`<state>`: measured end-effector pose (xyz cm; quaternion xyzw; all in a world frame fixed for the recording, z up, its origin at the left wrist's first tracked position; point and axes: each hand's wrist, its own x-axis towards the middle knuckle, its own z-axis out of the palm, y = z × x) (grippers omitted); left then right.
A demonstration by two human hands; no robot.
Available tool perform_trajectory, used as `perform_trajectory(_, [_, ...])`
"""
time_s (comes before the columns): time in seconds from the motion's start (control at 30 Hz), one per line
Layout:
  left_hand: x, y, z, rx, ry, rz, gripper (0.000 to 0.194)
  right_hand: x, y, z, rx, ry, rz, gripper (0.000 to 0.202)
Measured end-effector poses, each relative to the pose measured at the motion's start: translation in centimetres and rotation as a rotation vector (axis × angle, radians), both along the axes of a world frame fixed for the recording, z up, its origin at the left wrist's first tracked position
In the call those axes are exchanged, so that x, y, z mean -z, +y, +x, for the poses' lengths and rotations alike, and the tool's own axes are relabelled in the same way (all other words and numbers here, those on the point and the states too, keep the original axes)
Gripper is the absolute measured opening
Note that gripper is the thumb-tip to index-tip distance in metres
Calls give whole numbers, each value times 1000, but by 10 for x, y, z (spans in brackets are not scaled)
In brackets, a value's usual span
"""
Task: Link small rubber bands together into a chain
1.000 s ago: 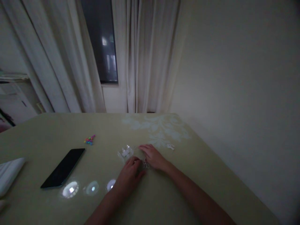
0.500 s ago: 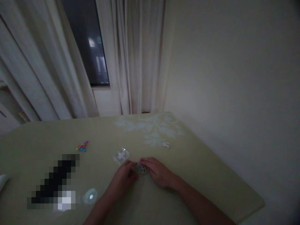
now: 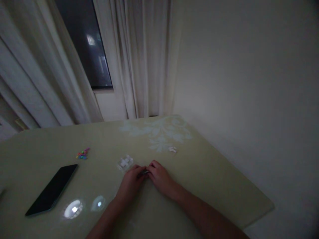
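My left hand (image 3: pixel 131 181) and my right hand (image 3: pixel 160 178) meet over the table, fingertips almost touching. Between them they pinch a small grey openwork piece (image 3: pixel 144 172), which looks like a cluster of rings. Most of it is hidden behind my fingers, so its exact kind cannot be made out. Just beyond my left hand lies a clear plastic packet (image 3: pixel 125 162) with white bits inside. Farther off, past my right hand, is a little group of small white pieces (image 3: pixel 172 149).
A heap of small bright-coloured pieces (image 3: pixel 83 154) lies on the left. Nearer sits a dark flat tablet or phone (image 3: pixel 52 191). Lamp reflections shine on the pale table (image 3: pixel 204 186). A wall (image 3: pixel 244 83) borders its right side; curtains (image 3: pixel 134 66) hang behind.
My hands have drawn closer together, and the grey piece, which showed its ring pattern before, is now mostly covered and looks edge-on. The camera view has shifted slightly.
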<state>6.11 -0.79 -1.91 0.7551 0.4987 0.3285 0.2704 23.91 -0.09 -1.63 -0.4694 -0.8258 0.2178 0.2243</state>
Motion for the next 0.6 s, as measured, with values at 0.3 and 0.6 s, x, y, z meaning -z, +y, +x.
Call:
perform_trajectory(0.3, [-1,-3,-2,-124,-53,18,33,4,9,5,42,274,17,27])
perform_trajectory(0.6, [2,-2,-18,-78,-223,-102,37,1,13,13,41,440,12,23])
